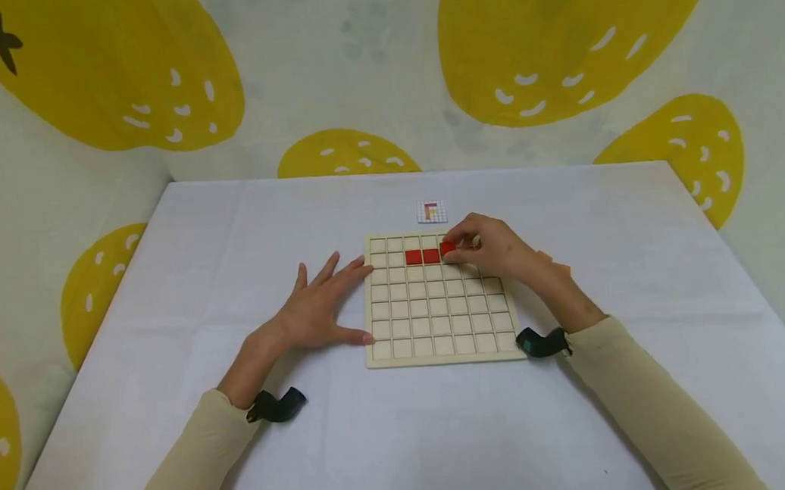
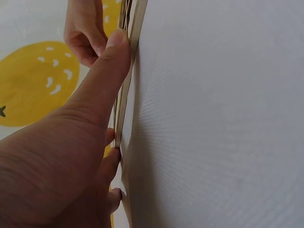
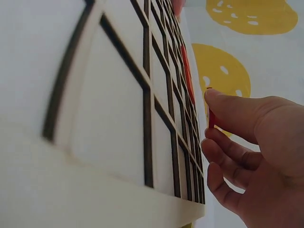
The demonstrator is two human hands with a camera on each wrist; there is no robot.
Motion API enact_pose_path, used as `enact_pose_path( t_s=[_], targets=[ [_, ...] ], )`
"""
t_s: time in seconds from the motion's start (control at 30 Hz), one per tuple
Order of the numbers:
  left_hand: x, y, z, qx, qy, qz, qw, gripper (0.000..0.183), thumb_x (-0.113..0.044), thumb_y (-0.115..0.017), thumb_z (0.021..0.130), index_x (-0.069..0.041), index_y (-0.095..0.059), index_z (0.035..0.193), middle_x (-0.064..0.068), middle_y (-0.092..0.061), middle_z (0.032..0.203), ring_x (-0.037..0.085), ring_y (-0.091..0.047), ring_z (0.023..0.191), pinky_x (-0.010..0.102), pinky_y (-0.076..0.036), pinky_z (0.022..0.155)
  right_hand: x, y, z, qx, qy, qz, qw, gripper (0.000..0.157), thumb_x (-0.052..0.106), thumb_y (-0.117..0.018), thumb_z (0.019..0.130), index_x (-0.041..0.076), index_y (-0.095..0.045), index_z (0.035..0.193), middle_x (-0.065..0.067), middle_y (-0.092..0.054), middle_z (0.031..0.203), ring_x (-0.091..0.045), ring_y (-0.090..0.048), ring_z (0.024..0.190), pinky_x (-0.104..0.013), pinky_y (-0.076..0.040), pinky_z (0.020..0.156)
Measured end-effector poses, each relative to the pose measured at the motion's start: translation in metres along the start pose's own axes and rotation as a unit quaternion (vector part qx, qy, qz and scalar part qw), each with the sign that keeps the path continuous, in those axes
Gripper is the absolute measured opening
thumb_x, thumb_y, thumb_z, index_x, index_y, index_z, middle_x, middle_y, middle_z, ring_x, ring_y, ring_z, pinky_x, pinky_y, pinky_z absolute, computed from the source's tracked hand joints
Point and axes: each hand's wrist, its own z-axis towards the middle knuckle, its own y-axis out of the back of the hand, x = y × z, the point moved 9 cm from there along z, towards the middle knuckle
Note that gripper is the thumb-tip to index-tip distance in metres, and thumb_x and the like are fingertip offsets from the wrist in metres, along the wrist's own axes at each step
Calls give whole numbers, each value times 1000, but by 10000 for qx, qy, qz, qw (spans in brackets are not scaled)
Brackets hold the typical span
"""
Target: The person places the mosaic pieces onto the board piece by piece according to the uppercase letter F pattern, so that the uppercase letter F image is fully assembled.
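A wooden grid board [image 1: 442, 361] with square cells lies on the table. Two red square tiles [image 1: 422, 256] sit side by side in its second row from the far edge. Just to their right, my right hand [image 1: 495, 247] pinches another red tile [image 1: 447, 249] between thumb and fingers; the right wrist view shows that held tile [image 3: 211, 118] edge-on, a little off the board. My left hand [image 1: 315, 307] is spread along the board's left side, thumb and fingertips touching its edge. The left wrist view shows the thumb [image 2: 114, 57] against the board's rim.
A small card [image 1: 431, 212] printed with a coloured grid pattern lies beyond the board. Orange pieces [image 1: 558, 264] are partly hidden behind the right wrist. The white-covered table [image 1: 228, 241] meets a wall painted with yellow shapes. Black wrist cameras [image 1: 277, 406] stick out from both sleeves.
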Motion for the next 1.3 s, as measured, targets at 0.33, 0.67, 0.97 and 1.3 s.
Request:
enact_pose_path(
  t_s=[0.33,0.67,0.97,1.3],
  targets=[
    [1,-1,0,24,29,-37,10000,113,-70,-81,77,-33,-23,167,-9,-15,177,31,0,166,78,6,123,-2,-5,0,167,-52,-10,9998,30,21,-78,95,7,-74,121,-10,-64,114,-26,-58,102,-37,-50,87],
    [2,-2,0,78,41,5,10000,113,-71,-80,77,-34,-22,167,-9,-14,177,31,1,166,78,6,123,-5,-8,0,216,-34,-51,9997,30,21,-78,95,7,-74,122,-10,-62,114,-26,-57,102,-37,-49,89],
    [1,-1,0,51,11,-7,10000,113,-71,-80,77,-34,-22,167,-9,-14,177,31,0,166,78,6,123,-4,-4,-3,225,-103,148,9996,33,21,-78,95,7,-72,124,-11,-62,116,-28,-58,106,-40,-51,92],
    [0,-1,-1,46,3,-38,10000,113,-69,-82,77,-33,-23,167,-9,-15,177,31,0,166,78,6,123,-16,8,-10,119,-382,231,9989,27,24,-73,99,12,-72,123,-8,-68,121,-26,-61,111,-44,-51,101]
  ],
)
